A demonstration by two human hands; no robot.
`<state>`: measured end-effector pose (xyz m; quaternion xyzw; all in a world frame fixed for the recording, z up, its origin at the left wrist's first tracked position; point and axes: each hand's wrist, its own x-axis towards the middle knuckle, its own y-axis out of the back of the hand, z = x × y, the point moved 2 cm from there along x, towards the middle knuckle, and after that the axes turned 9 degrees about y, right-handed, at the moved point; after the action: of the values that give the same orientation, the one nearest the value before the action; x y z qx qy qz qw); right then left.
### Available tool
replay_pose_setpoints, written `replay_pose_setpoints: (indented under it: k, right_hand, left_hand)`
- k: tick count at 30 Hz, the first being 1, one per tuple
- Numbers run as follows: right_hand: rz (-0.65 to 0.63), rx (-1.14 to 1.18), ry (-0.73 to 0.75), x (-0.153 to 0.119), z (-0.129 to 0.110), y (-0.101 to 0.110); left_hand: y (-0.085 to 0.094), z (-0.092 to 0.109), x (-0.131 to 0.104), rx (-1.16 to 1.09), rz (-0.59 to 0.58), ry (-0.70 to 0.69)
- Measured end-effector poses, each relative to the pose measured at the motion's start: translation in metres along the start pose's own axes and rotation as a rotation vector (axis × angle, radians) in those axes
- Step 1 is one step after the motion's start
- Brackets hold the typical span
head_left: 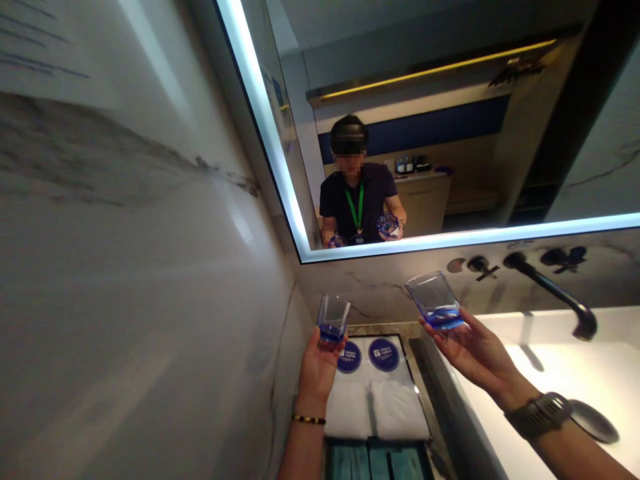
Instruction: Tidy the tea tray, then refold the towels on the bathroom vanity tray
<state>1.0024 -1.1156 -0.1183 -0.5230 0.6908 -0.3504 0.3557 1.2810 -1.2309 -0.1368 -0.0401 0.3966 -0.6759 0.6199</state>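
Note:
My left hand (320,367) grips a clear drinking glass (334,313) with a blue base, held upright near the marble side wall. In my right hand (475,353) is a second glass (434,300) of the same kind, tilted to the left, its blue base in my fingers. Both glasses are raised above a tray (409,360). On that tray lie two round dark-blue paper discs (383,355) and folded white towels (400,407). My left hand partly covers one disc.
A white sink (550,373) with a dark drain cover (594,421) is on the right, below a black wall tap (555,293). A lit-edged mirror (425,133) reflects the person. Teal packets (375,463) lie in a dark box at the bottom.

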Motion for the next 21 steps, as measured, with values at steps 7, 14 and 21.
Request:
replay_pose_setpoints:
  k: [7,14,21]
  right_hand:
    - [-0.348,-0.004,0.117,-0.011,-0.061,-0.085]
    - [-0.485,-0.086,0.200,-0.032,-0.093,-0.125]
    - [-0.254,-0.106,0.280,-0.045,-0.100,-0.148]
  left_hand:
    - [-0.108,0.050,-0.053,-0.257,-0.330,-0.034]
    - [-0.162,0.071,-0.094,-0.262,-0.572,-0.072]
    - [-0.182,0.078,-0.111,-0.248,-0.673,-0.083]
